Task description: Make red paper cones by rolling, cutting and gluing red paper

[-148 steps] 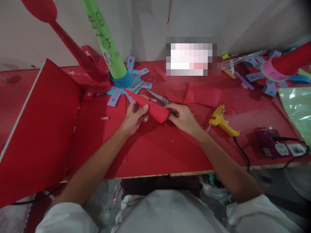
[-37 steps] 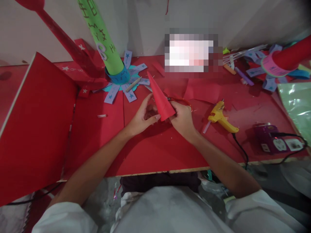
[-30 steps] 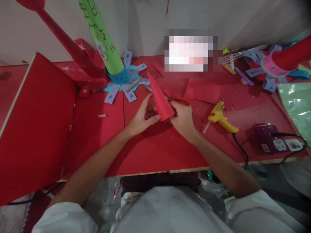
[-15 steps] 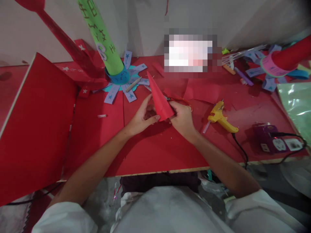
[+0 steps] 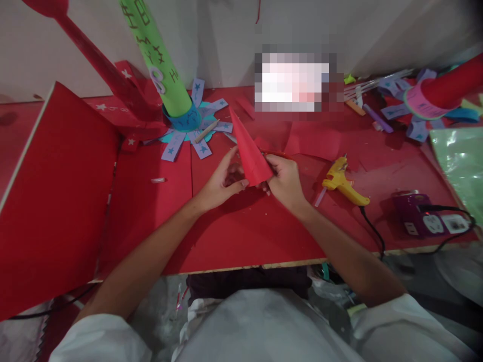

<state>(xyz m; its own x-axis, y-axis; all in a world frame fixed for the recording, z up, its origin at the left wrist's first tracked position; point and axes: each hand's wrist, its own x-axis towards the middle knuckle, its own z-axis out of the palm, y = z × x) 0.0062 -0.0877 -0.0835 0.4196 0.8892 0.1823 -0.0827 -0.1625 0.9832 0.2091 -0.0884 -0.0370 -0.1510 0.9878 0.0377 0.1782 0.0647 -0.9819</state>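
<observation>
A red paper cone (image 5: 250,156) is held above the table, its tip tilted up and to the left. My left hand (image 5: 226,178) is closed on the cone's lower left side, the thumb against its rim. At the lower right edge, my right hand (image 5: 285,181) pinches the paper between thumb and fingers. Behind the right hand lie scissors with red-orange handles (image 5: 281,154), partly hidden by the hand and the cone.
A yellow glue gun (image 5: 345,183) lies to the right, its cord running over the table's front edge. Further right sits a purple power adapter (image 5: 418,213). A green tube (image 5: 162,60) stands back left with a pencil (image 5: 207,131) by its base. A red board (image 5: 64,201) rises at left.
The cone has turned slightly and its base has shifted a little to the right. My right hand has shifted its hold slightly; the left hand stays nearly still.
</observation>
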